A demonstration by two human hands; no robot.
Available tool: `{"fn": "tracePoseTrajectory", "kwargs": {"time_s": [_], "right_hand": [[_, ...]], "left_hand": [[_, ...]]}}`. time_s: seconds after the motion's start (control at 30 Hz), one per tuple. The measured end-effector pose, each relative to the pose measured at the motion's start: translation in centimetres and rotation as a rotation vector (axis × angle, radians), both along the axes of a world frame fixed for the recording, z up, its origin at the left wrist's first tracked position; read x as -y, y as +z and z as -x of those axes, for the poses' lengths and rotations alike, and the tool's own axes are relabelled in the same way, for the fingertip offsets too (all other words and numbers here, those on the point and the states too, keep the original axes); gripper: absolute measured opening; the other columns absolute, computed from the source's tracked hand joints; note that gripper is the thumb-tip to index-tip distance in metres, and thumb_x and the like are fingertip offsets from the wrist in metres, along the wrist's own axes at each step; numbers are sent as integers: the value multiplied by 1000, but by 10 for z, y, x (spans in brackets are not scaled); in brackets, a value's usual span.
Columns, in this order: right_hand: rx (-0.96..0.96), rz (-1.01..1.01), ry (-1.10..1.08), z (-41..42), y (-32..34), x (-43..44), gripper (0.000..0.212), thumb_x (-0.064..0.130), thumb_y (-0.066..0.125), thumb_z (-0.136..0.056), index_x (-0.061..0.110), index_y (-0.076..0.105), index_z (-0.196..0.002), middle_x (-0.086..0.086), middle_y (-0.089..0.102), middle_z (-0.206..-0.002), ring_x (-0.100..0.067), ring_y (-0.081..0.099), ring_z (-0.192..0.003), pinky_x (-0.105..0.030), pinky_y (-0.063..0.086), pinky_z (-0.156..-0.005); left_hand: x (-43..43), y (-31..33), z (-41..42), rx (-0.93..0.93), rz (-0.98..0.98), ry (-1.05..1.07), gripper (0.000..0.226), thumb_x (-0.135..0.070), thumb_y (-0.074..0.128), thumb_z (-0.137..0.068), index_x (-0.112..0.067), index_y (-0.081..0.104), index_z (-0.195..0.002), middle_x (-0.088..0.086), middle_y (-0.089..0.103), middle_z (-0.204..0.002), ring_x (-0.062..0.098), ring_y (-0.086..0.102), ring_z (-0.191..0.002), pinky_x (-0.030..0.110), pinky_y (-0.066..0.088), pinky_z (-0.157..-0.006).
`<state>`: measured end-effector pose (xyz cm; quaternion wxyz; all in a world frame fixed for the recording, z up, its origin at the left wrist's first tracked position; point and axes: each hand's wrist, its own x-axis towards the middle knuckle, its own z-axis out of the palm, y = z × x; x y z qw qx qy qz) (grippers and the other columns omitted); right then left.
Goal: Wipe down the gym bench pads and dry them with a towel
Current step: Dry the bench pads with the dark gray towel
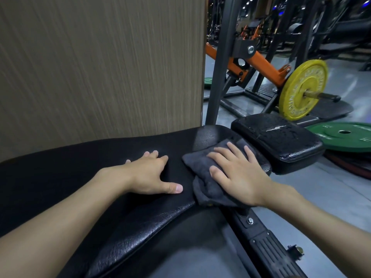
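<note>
Head view. Right hand (236, 173), fingers flat and spread, presses a grey towel (197, 159) onto the end of the long pad (70, 177), just beside the small pad (281, 137). Left hand (149, 174) lies flat on the long pad, holding nothing. Small pad shows beads and streaks, apparently wet: judged not yet dried. Long pad looks matt; whether this pass wipes or dries cannot be told.

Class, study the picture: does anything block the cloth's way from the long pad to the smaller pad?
Nothing visible does. The right hand presses the grey cloth at the end of the long pad, and the smaller pad lies directly beyond it.
</note>
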<state>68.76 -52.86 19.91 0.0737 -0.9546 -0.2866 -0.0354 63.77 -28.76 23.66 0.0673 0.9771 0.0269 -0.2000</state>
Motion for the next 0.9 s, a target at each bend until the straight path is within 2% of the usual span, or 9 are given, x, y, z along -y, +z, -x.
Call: {"fn": "tracePoseTrajectory", "kwargs": {"time_s": [0.13,0.2,0.3,0.57,0.7,0.9], "right_hand": [[-26,16,-6,2,3,1,83,67,-4,-76,41,30,-147,15,22,-160,-19,0,-153,-53,-3,-121],[-49,6,-13,-12,4,-6,72,66,6,-85,40,32,-147,13,22,-160,-19,1,-152,-54,-3,-120],[-67,-6,-51,-53,1,-20,53,55,21,-99,39,33,-148,10,24,-160,-21,4,-152,-57,-1,-119],[-182,-59,-165,-163,7,-70,57,58,17,-91,36,44,-137,-4,40,-150,-32,25,-143,-64,8,-113],[-175,-81,-174,-163,4,-66,56,57,17,-92,35,43,-138,-3,38,-152,-31,22,-145,-63,6,-113],[-92,-129,-153,-110,-5,-16,50,53,22,-96,38,40,-141,6,33,-156,-23,16,-148,-58,5,-118]], "left_hand": [[4,2,-8,90,58,-55,112,-82,58,-68,-30,10,-156,-3,-3,-165,19,-1,-151,60,16,-116],[12,1,-13,69,38,-84,109,-81,56,-71,-31,9,-156,-4,-3,-165,21,-3,-151,64,14,-115],[18,-1,-21,18,2,-85,110,-81,56,-71,-31,6,-156,-3,-5,-165,25,-5,-151,67,14,-114],[16,-6,-31,-12,-20,-69,114,-81,59,-69,-34,0,-155,-5,-11,-164,23,-9,-151,67,14,-114],[10,-11,-36,2,-13,-86,119,-84,58,-65,-33,1,-155,-1,-9,-165,25,-6,-151,59,16,-117],[9,-11,-37,-6,-9,-87,126,-89,52,-56,-31,0,-156,1,-9,-165,27,-6,-151,59,16,-117]]}}
